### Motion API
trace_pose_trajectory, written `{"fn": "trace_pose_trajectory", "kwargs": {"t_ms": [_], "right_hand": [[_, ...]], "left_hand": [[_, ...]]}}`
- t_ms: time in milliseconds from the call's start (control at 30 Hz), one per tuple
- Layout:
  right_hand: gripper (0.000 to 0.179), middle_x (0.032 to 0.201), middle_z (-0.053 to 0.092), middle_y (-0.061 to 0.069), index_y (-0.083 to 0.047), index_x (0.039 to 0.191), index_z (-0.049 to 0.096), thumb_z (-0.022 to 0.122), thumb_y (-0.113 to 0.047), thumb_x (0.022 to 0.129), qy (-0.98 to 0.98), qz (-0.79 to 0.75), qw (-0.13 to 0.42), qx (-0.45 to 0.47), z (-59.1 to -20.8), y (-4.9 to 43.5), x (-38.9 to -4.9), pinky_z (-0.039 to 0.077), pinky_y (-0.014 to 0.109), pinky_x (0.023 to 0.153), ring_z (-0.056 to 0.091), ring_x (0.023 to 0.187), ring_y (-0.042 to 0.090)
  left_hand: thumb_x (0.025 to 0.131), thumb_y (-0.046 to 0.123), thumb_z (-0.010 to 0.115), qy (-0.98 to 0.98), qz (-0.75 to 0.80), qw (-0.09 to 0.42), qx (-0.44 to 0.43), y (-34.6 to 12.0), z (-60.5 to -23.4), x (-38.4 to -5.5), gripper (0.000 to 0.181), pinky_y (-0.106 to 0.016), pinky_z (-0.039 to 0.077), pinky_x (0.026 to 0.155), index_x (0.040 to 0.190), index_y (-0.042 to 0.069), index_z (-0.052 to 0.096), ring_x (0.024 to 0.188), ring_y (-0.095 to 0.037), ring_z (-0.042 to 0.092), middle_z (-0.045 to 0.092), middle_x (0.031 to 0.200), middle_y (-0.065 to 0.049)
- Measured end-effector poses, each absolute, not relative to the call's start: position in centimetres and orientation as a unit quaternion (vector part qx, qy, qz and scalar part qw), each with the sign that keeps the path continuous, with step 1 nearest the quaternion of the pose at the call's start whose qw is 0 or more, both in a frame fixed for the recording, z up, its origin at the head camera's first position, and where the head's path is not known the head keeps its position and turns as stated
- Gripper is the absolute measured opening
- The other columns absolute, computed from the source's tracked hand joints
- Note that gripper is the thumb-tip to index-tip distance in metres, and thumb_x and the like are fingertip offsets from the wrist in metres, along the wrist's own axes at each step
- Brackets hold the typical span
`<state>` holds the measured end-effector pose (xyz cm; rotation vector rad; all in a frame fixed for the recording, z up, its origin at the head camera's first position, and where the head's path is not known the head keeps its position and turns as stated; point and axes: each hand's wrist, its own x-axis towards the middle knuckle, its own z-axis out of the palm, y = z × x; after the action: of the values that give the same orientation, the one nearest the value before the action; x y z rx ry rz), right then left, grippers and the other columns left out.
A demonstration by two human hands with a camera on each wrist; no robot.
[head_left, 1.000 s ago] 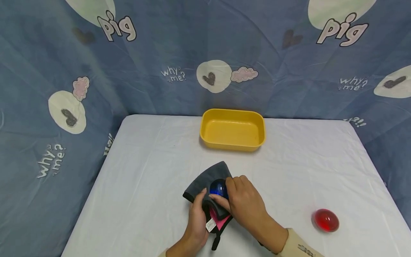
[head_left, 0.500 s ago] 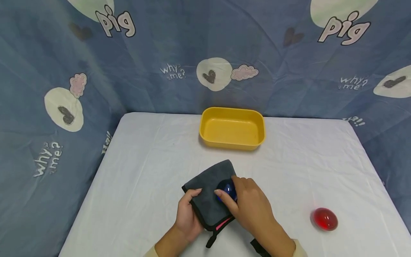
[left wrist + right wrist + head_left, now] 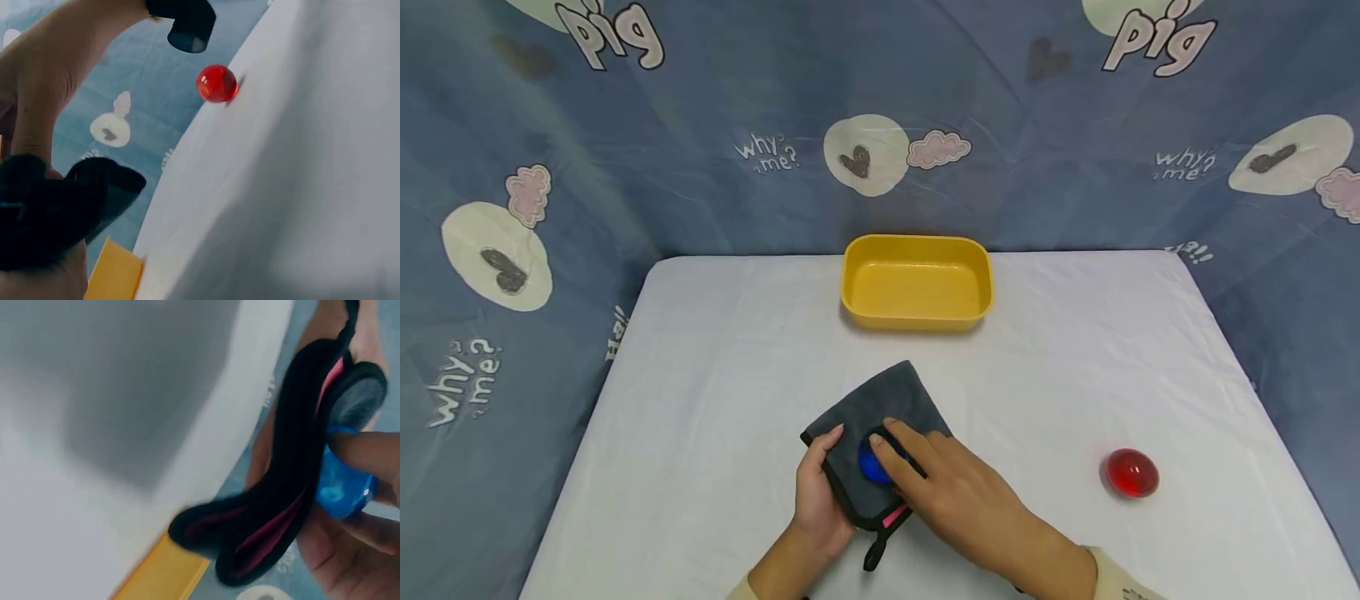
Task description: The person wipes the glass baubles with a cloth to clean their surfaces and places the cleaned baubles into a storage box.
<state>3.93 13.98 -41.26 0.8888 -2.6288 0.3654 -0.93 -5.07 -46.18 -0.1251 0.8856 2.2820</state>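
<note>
My left hand [image 3: 822,510] holds a folded grey cleaning cloth [image 3: 883,400] with black edging, its thumb on top. A pink lining peeks out near a black hanging loop. On the cloth's grey face lies a clear blue ball [image 3: 872,463]. My right hand [image 3: 966,496] pinches that ball against the cloth, thumb and fingers around it. In the right wrist view the blue ball [image 3: 345,487] sits between the fingers and the cloth's layered edge [image 3: 297,456]. Part of the ball is covered by the fingers.
A clear red ball [image 3: 1132,473] rests on the white-covered table [image 3: 715,400] to the right. A yellow tub [image 3: 917,323] stands at the far edge. Blue printed fabric [image 3: 737,200] hangs behind and at the sides.
The cloth, bunched up earlier with its label showing, now lies flatter in the left hand. The right hand has shifted over the blue ball with straighter fingers. The whole view has drifted slightly.
</note>
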Motion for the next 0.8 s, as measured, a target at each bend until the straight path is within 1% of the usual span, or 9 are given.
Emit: {"fn": "trace_pose_trajectory", "kwargs": {"t_ms": [133, 200, 300, 367, 467, 567, 667, 733, 800], "right_hand": [[0.078, 0.148, 0.056, 0.015, -0.013, 0.155, 0.050, 0.085, -0.005, 0.086, -0.919, 0.118, 0.152, 0.344, -41.0, 14.3, 3.6, 0.058, 0.035, 0.085, 0.065, 0.102, 0.024], [0.080, 0.147, 0.056, 0.015, -0.013, 0.156, 0.048, 0.085, -0.005, 0.086, -0.916, 0.119, 0.148, 0.354, -41.0, 14.4, 3.5, 0.058, 0.035, 0.086, 0.065, 0.104, 0.025], [0.079, 0.146, 0.057, 0.016, -0.012, 0.155, 0.049, 0.086, -0.006, 0.085, -0.915, 0.123, 0.151, 0.354, -41.2, 14.6, 3.6, 0.058, 0.035, 0.085, 0.066, 0.104, 0.025], [0.075, 0.141, 0.060, 0.016, -0.011, 0.151, 0.053, 0.088, -0.013, 0.085, -0.915, 0.126, 0.164, 0.346, -41.5, 14.5, 3.6, 0.059, 0.036, 0.086, 0.068, 0.104, 0.025], [0.066, 0.130, 0.066, 0.016, -0.007, 0.144, 0.059, 0.087, -0.027, 0.088, -0.917, 0.140, 0.193, 0.320, -41.9, 14.5, 3.3, 0.060, 0.038, 0.088, 0.070, 0.103, 0.026], [0.060, 0.117, 0.069, 0.015, 0.001, 0.137, 0.063, 0.076, -0.041, 0.096, -0.913, 0.158, 0.235, 0.293, -42.6, 14.3, 3.0, 0.061, 0.037, 0.085, 0.071, 0.098, 0.026], [0.062, 0.105, 0.068, 0.013, 0.006, 0.130, 0.063, 0.062, -0.050, 0.103, -0.910, 0.183, 0.260, 0.267, -43.6, 13.9, 2.7, 0.061, 0.033, 0.078, 0.068, 0.090, 0.023], [0.064, 0.098, 0.066, 0.012, 0.008, 0.124, 0.064, 0.058, -0.053, 0.104, -0.909, 0.199, 0.270, 0.248, -44.2, 13.6, 2.5, 0.060, 0.032, 0.074, 0.065, 0.084, 0.021], [0.066, 0.093, 0.064, 0.011, 0.007, 0.118, 0.064, 0.056, -0.057, 0.103, -0.910, 0.211, 0.273, 0.230, -44.6, 13.2, 2.4, 0.058, 0.032, 0.071, 0.062, 0.080, 0.020]], "left_hand": [[0.112, 0.041, 0.040, 0.352, 0.862, 0.364, -0.015, -5.9, -46.1, -0.8, 0.056, -0.040, 0.050, 0.108, 0.157, 0.010, 0.027, 0.126, -0.017, 0.061, 0.057, 0.137, -0.005], [0.112, 0.036, 0.038, 0.348, 0.859, 0.376, -0.009, -6.2, -46.0, -0.7, 0.053, -0.041, 0.048, 0.109, 0.156, 0.008, 0.026, 0.128, -0.018, 0.060, 0.056, 0.138, -0.005], [0.110, 0.028, 0.032, 0.348, 0.860, 0.373, -0.018, -6.3, -45.9, -0.5, 0.047, -0.041, 0.048, 0.110, 0.151, 0.005, 0.030, 0.128, -0.018, 0.059, 0.057, 0.136, -0.005], [0.108, 0.024, 0.029, 0.356, 0.858, 0.369, -0.023, -6.3, -45.8, -0.4, 0.046, -0.041, 0.048, 0.110, 0.149, 0.003, 0.030, 0.128, -0.018, 0.058, 0.057, 0.135, -0.005], [0.106, 0.022, 0.026, 0.374, 0.851, 0.369, -0.015, -6.4, -45.8, -0.2, 0.046, -0.039, 0.049, 0.108, 0.146, 0.000, 0.031, 0.127, -0.018, 0.058, 0.056, 0.135, -0.006], [0.106, 0.022, 0.025, 0.386, 0.844, 0.373, 0.007, -6.5, -46.0, -0.2, 0.047, -0.036, 0.050, 0.107, 0.145, -0.003, 0.031, 0.126, -0.018, 0.057, 0.055, 0.136, -0.006], [0.107, 0.023, 0.025, 0.392, 0.840, 0.374, 0.025, -6.4, -46.3, -0.3, 0.045, -0.033, 0.051, 0.104, 0.141, -0.003, 0.037, 0.121, -0.016, 0.059, 0.058, 0.132, -0.005], [0.107, 0.023, 0.025, 0.398, 0.836, 0.376, 0.030, -6.3, -46.5, -0.4, 0.043, -0.031, 0.054, 0.100, 0.137, -0.001, 0.043, 0.116, -0.013, 0.063, 0.061, 0.127, -0.004], [0.107, 0.022, 0.026, 0.403, 0.833, 0.379, 0.032, -6.3, -46.7, -0.5, 0.039, -0.030, 0.057, 0.095, 0.130, 0.002, 0.049, 0.110, -0.012, 0.066, 0.065, 0.120, -0.003]]}}
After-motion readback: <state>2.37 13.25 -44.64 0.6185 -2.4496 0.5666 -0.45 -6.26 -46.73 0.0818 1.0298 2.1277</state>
